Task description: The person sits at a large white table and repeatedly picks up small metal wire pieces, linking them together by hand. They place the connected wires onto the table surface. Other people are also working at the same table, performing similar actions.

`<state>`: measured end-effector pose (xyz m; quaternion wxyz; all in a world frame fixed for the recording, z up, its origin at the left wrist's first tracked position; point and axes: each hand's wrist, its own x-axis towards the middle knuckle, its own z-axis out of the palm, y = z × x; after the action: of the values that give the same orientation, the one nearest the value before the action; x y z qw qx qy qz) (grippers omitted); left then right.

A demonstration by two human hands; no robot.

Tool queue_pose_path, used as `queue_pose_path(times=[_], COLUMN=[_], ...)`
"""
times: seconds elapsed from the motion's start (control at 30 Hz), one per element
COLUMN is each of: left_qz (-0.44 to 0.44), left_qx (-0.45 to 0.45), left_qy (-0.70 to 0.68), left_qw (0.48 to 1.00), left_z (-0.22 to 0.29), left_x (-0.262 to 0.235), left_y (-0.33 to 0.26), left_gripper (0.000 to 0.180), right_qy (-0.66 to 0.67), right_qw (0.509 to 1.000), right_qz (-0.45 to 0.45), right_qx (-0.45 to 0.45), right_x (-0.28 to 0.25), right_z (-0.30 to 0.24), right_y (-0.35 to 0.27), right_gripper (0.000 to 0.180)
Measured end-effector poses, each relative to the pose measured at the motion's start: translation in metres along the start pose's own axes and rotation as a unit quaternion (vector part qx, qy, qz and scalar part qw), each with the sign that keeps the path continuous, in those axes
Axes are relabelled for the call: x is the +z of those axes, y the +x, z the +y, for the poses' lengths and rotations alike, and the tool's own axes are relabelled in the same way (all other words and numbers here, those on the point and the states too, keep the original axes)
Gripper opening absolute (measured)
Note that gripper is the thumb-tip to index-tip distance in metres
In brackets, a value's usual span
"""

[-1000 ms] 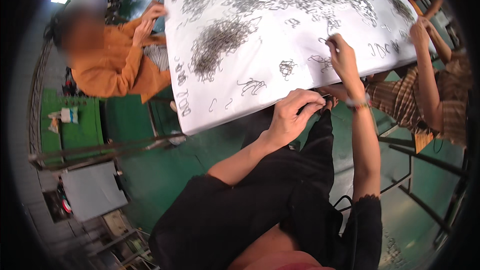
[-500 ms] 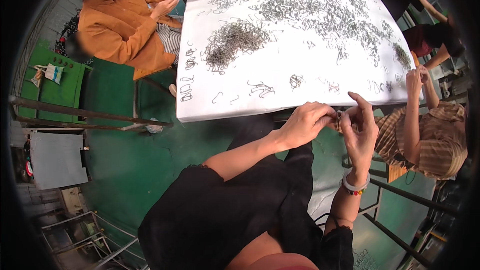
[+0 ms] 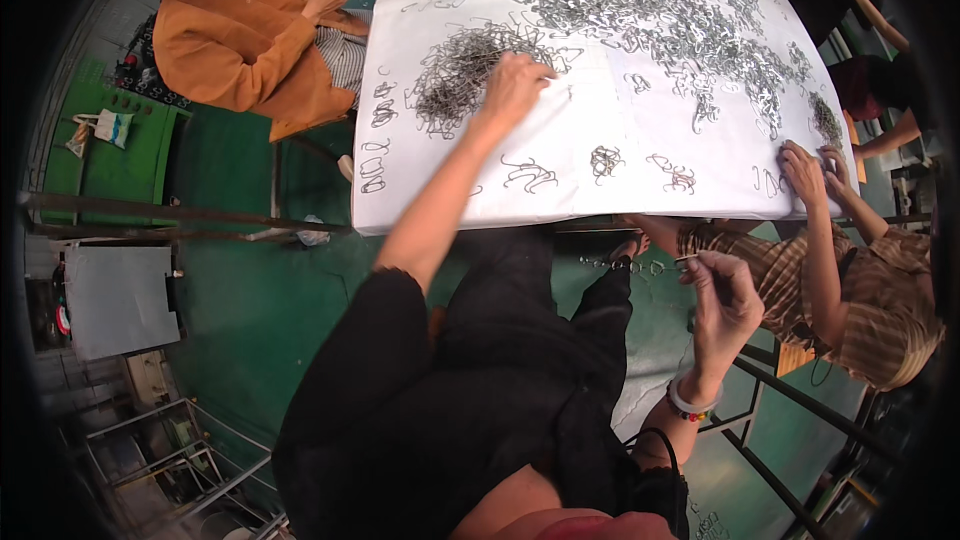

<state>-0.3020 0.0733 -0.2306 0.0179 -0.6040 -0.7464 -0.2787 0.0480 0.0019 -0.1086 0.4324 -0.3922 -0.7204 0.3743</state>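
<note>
My left hand [image 3: 515, 88] reaches out over the white table [image 3: 620, 110] and rests on the near edge of a heap of thin metal wire hooks [image 3: 455, 65]; its fingers are curled, and whether they grip a hook is hidden. My right hand [image 3: 722, 300] is below the table's front edge, above my lap, pinching a short chain of linked wire hooks [image 3: 630, 265] that sticks out to the left. Small linked bunches of hooks [image 3: 603, 162] lie in a row near the table's front edge.
A person in an orange top [image 3: 240, 35] sits at the table's left side. Another person in a striped shirt [image 3: 880, 300] sits at the right with hands [image 3: 810, 165] on the table. More hooks [image 3: 690, 20] cover the far table. Green floor, metal racks at left.
My left hand left the right hand and stretched forward onto the hook heap. My right hand stayed low, still holding the chain. The view shifted closer to the table.
</note>
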Motion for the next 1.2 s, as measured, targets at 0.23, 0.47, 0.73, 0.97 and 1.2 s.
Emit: queue_pose_path(times=[0.23, 0.47, 0.73, 0.97, 1.2], left_qz=[-0.073, -0.033, -0.041, -0.205, -0.21], left_qx=[0.243, 0.052, -0.023, -0.017, -0.081], left_qy=[0.183, 0.1, 0.101, -0.051, 0.025], left_qw=[0.95, 0.993, 0.994, 0.977, 0.974], left_z=[-0.038, -0.034, -0.055, -0.057, -0.071], left_x=[0.021, -0.004, -0.065, -0.135, -0.115], left_y=[0.032, 0.051, -0.008, -0.1, -0.152], left_gripper=[0.012, 0.015, 0.026, 0.023, 0.022], right_qy=[0.037, 0.041, 0.037, 0.057, 0.052], right_qw=[0.998, 0.998, 0.999, 0.998, 0.997], right_qz=[-0.001, -0.02, -0.016, -0.034, -0.055], right_qx=[0.055, 0.036, 0.008, 0.015, 0.0], right_x=[0.0, 0.002, 0.002, 0.01, 0.01], right_z=[0.013, 0.013, 0.002, 0.0, 0.004], right_y=[-0.014, -0.015, -0.035, -0.04, -0.033], right_gripper=[0.008, 0.009, 0.012, 0.011, 0.012])
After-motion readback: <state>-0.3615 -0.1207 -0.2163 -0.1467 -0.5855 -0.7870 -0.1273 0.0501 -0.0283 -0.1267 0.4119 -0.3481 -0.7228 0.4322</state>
